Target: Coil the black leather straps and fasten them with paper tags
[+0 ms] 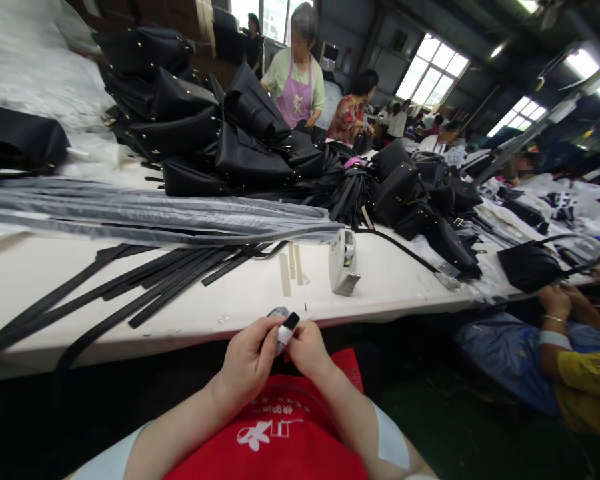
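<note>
Close to my body, just off the table's near edge, both hands are together on a small piece with a black end [293, 321] and a white and grey wrapping [283, 336]. It looks like the wrapped end of a black strap, though most of it is hidden by my fingers. My left hand [249, 352] pinches it between thumb and fingers. Fingers curled, my right hand [309, 348] grips it from the other side. Beyond them on the table stands a white tape dispenser [343, 261], with tan strips [285, 273] lying to its left.
Black straps [175, 280] lie at the left, some hanging over the edge of the white table [260, 313]. Behind are long grey-wrapped strips [180, 217] and piled black bags [253, 157]. A co-worker's hands [555, 300] are at the right; other people work across the table.
</note>
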`<act>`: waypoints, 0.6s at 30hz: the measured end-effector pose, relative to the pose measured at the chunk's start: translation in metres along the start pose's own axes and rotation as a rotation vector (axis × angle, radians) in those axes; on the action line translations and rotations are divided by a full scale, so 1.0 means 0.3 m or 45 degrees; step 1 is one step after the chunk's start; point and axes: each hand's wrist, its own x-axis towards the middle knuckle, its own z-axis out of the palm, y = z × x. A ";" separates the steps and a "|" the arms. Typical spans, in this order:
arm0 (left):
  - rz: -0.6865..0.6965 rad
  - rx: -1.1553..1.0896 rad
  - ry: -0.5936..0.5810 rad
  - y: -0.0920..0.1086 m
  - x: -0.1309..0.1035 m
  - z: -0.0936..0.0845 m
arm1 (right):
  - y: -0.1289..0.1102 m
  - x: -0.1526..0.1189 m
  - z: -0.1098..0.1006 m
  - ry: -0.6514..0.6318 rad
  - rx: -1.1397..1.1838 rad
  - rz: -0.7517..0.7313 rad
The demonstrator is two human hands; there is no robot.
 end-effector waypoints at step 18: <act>-0.381 0.005 -0.124 -0.099 0.092 -0.058 | -0.065 -0.032 -0.075 0.150 -0.426 -0.421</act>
